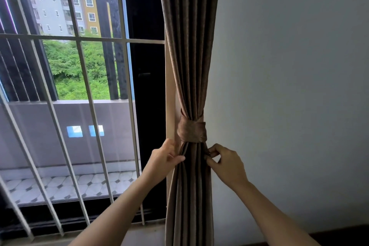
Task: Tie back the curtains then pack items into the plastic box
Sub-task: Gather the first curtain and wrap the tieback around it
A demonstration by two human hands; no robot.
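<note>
Two hands on curtain (191, 56) | I see left hand (165, 158) gripping left folds | right hand (225, 164) pinching right edge | tieback (191, 132) wraps bundle

Plain white wall (289, 66) right, daylight coming through the window (113, 126) left. White metal bars (60, 37) span the glass. Outside: tiled balcony floor (89, 183), green trees (65, 66), apartment blocks (50, 6).

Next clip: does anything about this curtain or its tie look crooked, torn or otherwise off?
Nothing stands out. The curtain hangs in even folds, the tieback band wraps it snugly and about level, and the left hand and right hand pinch folds just below it.
</note>
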